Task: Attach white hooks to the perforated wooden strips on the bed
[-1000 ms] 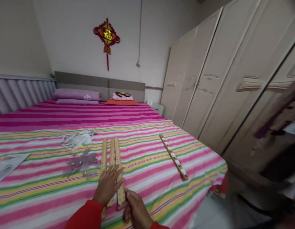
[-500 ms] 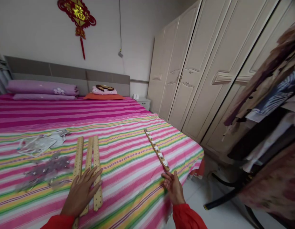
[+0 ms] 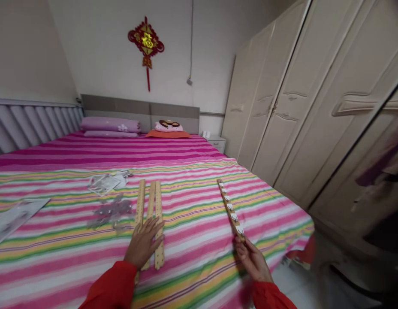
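My left hand point(image 3: 145, 243) lies with its fingers stretched across several pale wooden strips with small holes; among them are a left strip point(image 3: 140, 206), a middle strip point(image 3: 150, 204) and a right strip point(image 3: 158, 201). My right hand point(image 3: 253, 259) is closed on the near end of a narrow wooden strip with a row of white pieces point(image 3: 227, 201) along its top. That strip points away from me over the striped bedspread. Left of my left hand are a heap of small grey bagged parts point(image 3: 113, 210) and clear plastic packets point(image 3: 110, 181).
A long clear packet point(image 3: 20, 216) lies at the left on the striped bedspread point(image 3: 192, 240). Folded purple bedding point(image 3: 110, 125) and a pink folded item point(image 3: 168, 125) rest by the headboard point(image 3: 173, 110). Wardrobes point(image 3: 292, 103) stand at the right, past the bed's edge.
My view has swung left, so everything appears farther right. The fingers of my right hand have closed on the end of the wooden strip with white pieces. My left hand stays on the pale strips.
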`<control>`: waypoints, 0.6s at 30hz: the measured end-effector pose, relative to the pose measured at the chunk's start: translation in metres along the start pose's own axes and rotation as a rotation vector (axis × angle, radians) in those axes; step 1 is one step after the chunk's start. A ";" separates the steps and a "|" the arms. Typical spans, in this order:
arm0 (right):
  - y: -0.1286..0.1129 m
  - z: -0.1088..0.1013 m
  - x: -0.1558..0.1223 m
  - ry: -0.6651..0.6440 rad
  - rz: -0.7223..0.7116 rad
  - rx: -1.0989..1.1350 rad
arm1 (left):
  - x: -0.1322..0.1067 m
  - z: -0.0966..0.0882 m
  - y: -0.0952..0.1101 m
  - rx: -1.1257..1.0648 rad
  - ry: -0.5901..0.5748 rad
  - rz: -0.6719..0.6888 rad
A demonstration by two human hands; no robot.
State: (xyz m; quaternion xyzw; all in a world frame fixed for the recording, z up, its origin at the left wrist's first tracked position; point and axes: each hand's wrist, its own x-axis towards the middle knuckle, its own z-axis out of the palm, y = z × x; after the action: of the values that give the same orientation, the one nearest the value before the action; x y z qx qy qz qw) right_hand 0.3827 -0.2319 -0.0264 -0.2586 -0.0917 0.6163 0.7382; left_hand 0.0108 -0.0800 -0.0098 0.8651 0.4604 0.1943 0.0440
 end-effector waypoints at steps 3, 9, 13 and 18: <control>0.020 0.017 -0.005 -0.002 -0.031 -0.040 | -0.001 -0.004 0.004 -0.033 0.002 -0.011; 0.071 0.063 -0.017 -0.039 0.006 -0.089 | -0.002 -0.009 0.005 -0.197 0.039 -0.052; 0.105 0.103 -0.020 -0.111 0.079 -0.131 | -0.005 -0.015 0.007 -0.557 0.153 -0.207; 0.150 0.152 -0.011 -0.197 0.141 -0.181 | -0.015 -0.023 0.028 -1.118 0.239 -0.446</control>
State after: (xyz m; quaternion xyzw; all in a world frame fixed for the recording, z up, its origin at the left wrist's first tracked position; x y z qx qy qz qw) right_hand 0.1822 -0.1852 0.0309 -0.2682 -0.2008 0.6781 0.6541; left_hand 0.0161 -0.1101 0.0144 0.5663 0.4603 0.4881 0.4787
